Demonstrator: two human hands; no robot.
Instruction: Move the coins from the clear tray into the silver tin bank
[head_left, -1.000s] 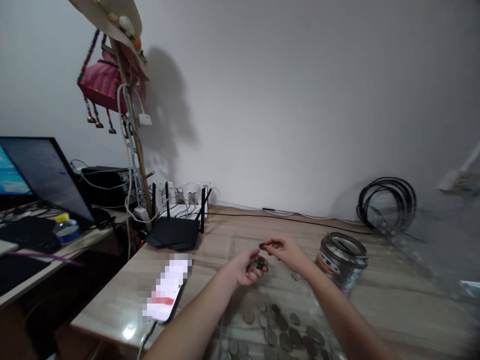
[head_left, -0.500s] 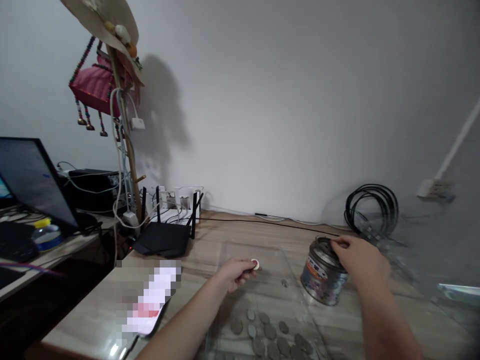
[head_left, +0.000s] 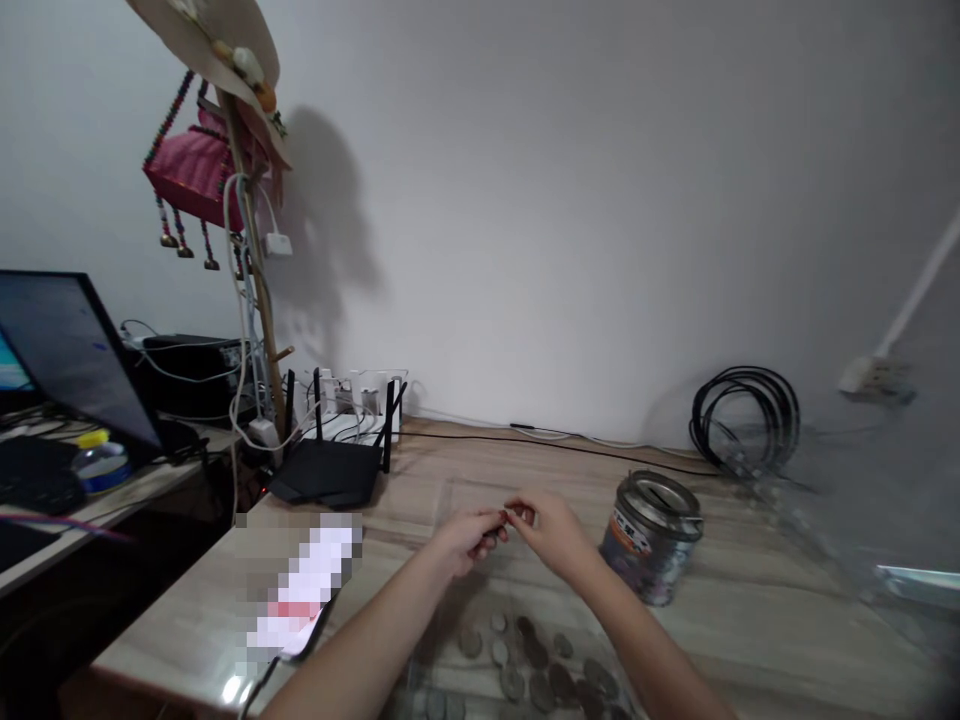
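Observation:
My left hand [head_left: 469,537] is curled over the table, fingers closed round what look like coins. My right hand [head_left: 546,530] meets it fingertip to fingertip and pinches something small there, probably a coin; I cannot see it clearly. Several loose coins [head_left: 529,660] lie on a clear plastic sheet [head_left: 480,505] below my wrists. A metal tin with a slotted lid [head_left: 651,537] stands just right of my right hand.
A phone [head_left: 300,590] lies at the table's left front with a cable. A black router [head_left: 326,470] and power strip sit at the back left, a coil of black cable [head_left: 742,410] at the back right. A monitor [head_left: 67,360] stands on the side desk.
My right hand has left the tin's lid and come back left to meet my left hand. My left hand stayed about where it was.

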